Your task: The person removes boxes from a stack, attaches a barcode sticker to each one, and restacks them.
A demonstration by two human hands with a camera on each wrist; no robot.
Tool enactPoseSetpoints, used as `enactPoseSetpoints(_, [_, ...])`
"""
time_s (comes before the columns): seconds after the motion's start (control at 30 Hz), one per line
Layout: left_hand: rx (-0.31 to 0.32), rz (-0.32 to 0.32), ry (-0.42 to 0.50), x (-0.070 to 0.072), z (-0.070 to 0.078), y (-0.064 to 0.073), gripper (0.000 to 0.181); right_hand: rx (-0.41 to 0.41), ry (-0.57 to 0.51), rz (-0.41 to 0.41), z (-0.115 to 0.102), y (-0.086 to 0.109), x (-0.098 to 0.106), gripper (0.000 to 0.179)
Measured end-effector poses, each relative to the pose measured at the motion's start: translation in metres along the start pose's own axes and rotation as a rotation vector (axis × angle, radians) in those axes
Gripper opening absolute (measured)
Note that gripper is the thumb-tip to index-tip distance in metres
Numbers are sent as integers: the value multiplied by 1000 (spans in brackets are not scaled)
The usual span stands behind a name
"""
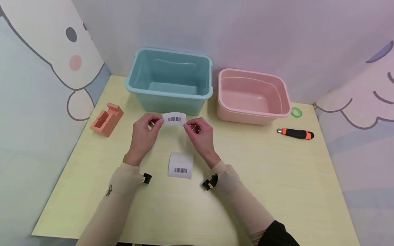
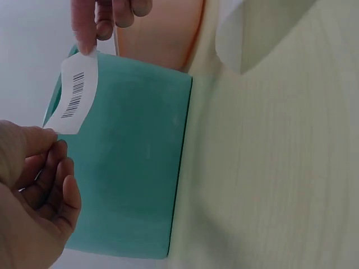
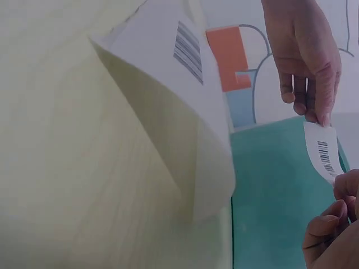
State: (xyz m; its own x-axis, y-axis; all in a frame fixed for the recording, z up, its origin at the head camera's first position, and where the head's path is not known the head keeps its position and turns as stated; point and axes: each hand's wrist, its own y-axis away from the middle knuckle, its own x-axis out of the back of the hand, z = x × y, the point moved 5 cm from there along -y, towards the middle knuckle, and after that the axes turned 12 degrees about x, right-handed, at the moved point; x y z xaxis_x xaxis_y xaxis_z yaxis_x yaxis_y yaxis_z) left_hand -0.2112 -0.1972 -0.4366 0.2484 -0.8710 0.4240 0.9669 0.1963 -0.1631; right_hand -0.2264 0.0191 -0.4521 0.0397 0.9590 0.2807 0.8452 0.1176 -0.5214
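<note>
Between both hands a small white barcode label is stretched, its printed side facing me, close in front of the blue bin. My left hand pinches its left end between thumb and index finger. At the opposite end my right hand pinches the lower corner the same way. In the left wrist view the label bows slightly between the fingertips. Below the hands lies a curled white paper sheet bearing another barcode, and its raised edge shows in the right wrist view.
A pink bin stands right of the blue one against the wall. Further right are a green tape ring and a black-and-orange utility knife. An orange tape dispenser sits at the table's left edge.
</note>
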Motion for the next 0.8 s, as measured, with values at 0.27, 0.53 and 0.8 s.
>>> enactPoseSetpoints(0.27, [-52, 47, -67, -6, 0, -26, 12, -6, 85, -17, 14, -19, -8, 11])
enactPoseSetpoints(0.53, [-69, 85, -32, -10, -10, -37, 16, -45, 77, -47, 30, -27, -16, 13])
enactPoseSetpoints(0.8, [11, 112, -20, -6, -28, -41, 17, -30, 85, -66, 34, -30, -30, 12])
